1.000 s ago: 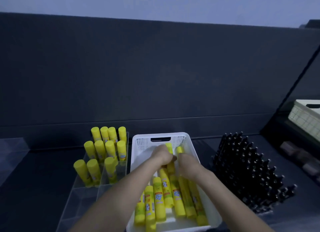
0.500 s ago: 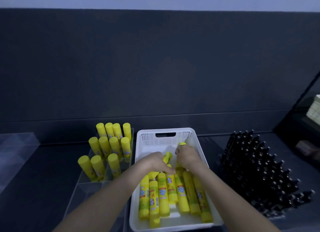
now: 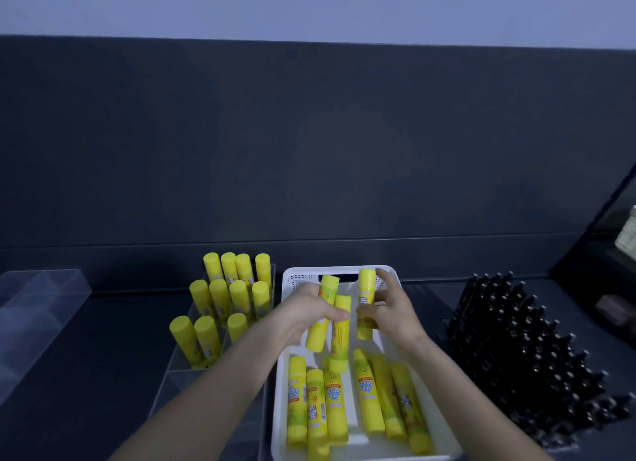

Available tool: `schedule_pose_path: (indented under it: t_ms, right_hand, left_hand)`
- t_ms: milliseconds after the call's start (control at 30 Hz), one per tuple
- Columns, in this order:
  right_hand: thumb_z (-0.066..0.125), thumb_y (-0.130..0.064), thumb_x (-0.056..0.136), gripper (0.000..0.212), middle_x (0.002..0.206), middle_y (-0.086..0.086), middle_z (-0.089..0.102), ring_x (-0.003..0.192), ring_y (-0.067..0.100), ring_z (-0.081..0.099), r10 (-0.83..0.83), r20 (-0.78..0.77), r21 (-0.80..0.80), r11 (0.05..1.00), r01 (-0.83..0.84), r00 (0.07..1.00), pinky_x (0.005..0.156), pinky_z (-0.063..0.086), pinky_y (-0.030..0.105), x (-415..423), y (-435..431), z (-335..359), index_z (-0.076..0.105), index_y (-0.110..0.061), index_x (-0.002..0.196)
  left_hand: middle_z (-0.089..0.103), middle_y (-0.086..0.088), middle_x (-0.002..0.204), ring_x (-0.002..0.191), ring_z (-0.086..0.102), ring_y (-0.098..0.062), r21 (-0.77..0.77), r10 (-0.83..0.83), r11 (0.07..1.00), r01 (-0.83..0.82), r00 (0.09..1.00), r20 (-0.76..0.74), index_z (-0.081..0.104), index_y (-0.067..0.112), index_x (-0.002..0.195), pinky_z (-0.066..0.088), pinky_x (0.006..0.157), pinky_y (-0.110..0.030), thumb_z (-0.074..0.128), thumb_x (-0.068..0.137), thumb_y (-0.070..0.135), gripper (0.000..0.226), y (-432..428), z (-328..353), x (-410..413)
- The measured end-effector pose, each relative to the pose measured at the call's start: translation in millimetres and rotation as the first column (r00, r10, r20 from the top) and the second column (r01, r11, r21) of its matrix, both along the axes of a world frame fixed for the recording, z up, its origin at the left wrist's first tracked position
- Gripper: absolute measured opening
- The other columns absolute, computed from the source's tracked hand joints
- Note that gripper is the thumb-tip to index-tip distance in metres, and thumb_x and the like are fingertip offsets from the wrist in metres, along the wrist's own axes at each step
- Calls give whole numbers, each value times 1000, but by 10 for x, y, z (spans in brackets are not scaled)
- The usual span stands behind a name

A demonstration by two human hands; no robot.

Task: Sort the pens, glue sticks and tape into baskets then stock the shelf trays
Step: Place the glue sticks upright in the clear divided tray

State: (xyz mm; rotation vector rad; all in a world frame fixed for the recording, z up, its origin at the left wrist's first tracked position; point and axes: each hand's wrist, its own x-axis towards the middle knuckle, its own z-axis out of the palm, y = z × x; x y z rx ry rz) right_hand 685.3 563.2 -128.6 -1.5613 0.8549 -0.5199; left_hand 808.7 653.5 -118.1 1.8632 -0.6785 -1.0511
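Fingers gripping glue sticks, left hand 2, right hand 1 (more lying in white basket).

Twenty glue sticks, one white basket

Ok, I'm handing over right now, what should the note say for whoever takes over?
Left hand grips two glue sticks above the basket; right hand grips one stick.
Done: eleven sticks stand in the clear tray; pens stand at right.
Left: about six sticks lie in the basket; move them to the tray. Tape not in view.
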Motion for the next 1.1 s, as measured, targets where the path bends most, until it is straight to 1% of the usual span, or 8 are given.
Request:
schedule_pose_path:
  t_ms: [133, 300, 500, 600, 667, 767, 933, 1100]
  right_hand:
    - [58, 5, 84, 43, 81, 12, 58, 70, 20, 66, 35, 137, 34, 999, -40, 990, 63, 53, 23, -108, 139, 248, 49, -21, 117]
    - [62, -14, 86, 16, 63, -6, 62, 60, 6, 55, 81, 151, -55, 996, -73, 985, 58, 41, 23, -44, 397, 457, 53, -21, 97]
    - [64, -4, 83, 23, 71, 8, 64, 65, 18, 57, 173, 158, -153, 977, -149, 972, 58, 46, 22, 263, 754, 551, 46, -18, 88]
    - [66, -5, 81, 31, 79, 15, 68, 67, 21, 58, 218, 39, -329, 924, -193, 975, 63, 46, 26, 443, 884, 452, 42, -26, 84]
    - [65, -7, 82, 34, 79, 10, 69, 69, 21, 63, 239, -78, -438, 864, -248, 968, 58, 44, 19, 539, 961, 369, 39, -29, 83]
    - [62, -12, 83, 30, 79, 5, 67, 72, 19, 60, 229, -271, -575, 741, -348, 935, 66, 45, 29, 651, 1034, 233, 38, -27, 91]
    - [59, -20, 83, 33, 96, 10, 57, 90, 28, 52, 122, -509, -613, 643, -459, 852, 66, 35, 30, 763, 1095, 87, 43, -18, 112]
    - [61, -24, 83, 36, 104, 11, 56, 95, 29, 55, 82, -556, -618, 625, -477, 827, 68, 36, 28, 815, 1115, 115, 47, -17, 115]
  left_hand:
    - [70, -14, 103, 97, 67, -26, -198, -21, 980, 24, 1000, 18, 65, 3, 100, 53, 87, -34, 70, 79, 3, 22, 399, 334, 2]
    - [67, 7, 64, 58, 63, 0, -336, 55, 942, -23, 995, 84, 64, 12, 86, 50, 56, -13, 68, 80, 4, 12, 1024, 507, 100]
    - [72, 7, 69, 64, 66, -4, -449, 227, 872, -195, 974, 18, 63, 16, 90, 53, 55, -18, 71, 74, -4, 26, 1668, 461, 374]
    - [72, 5, 73, 68, 66, -5, -452, 258, 867, -209, 965, 48, 65, 13, 93, 52, 56, -19, 78, 63, 9, 34, 1894, 414, 469]
    - [71, 6, 69, 63, 65, -3, -439, 268, 873, -213, 961, 66, 65, 12, 94, 49, 54, -15, 78, 68, 1, 31, 2000, 376, 501]
    - [69, 5, 67, 61, 63, 1, -436, 288, 871, -226, 954, 81, 64, 10, 93, 47, 54, -12, 71, 73, -5, 26, 2105, 331, 549]
    - [70, 6, 76, 72, 62, -6, -382, 264, 902, -199, 956, 126, 67, 10, 91, 50, 63, -17, 76, 66, 13, 26, 2206, 241, 602]
    - [70, 7, 81, 74, 65, 4, -333, 260, 922, -200, 954, 146, 65, 21, 88, 47, 65, -10, 72, 75, 0, 26, 2169, 179, 619]
